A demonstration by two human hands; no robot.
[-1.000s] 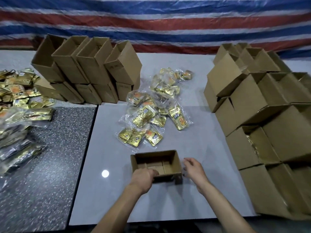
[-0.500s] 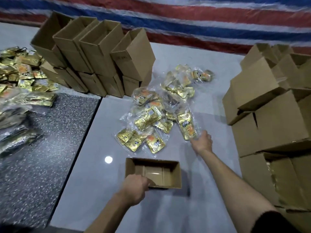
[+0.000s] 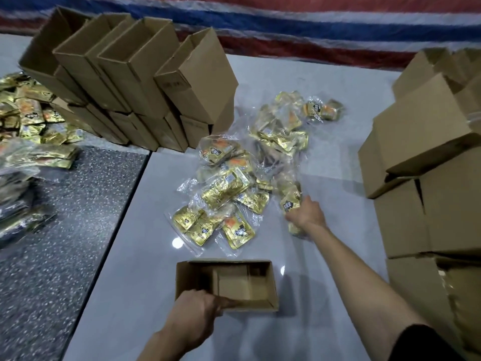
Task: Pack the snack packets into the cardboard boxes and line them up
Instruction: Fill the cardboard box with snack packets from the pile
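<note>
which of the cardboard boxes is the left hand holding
The lone open box nearest the person; the left hand grips its near wall, while the others sit stacked.

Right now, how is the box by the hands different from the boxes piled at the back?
The near box sits alone, flat on the table; the piled boxes lean tilted in two layers. The left hand grips the near box; nothing holds the piled boxes. Both are open brown cardboard.

Your open box (image 3: 260, 282) sits lower centre, packets (image 3: 223, 186) just above it. Box stacks (image 3: 145, 82) stand upper left, another stack (image 3: 421, 131) at the right edge, spare packets (image 3: 28, 118) far left.
</note>
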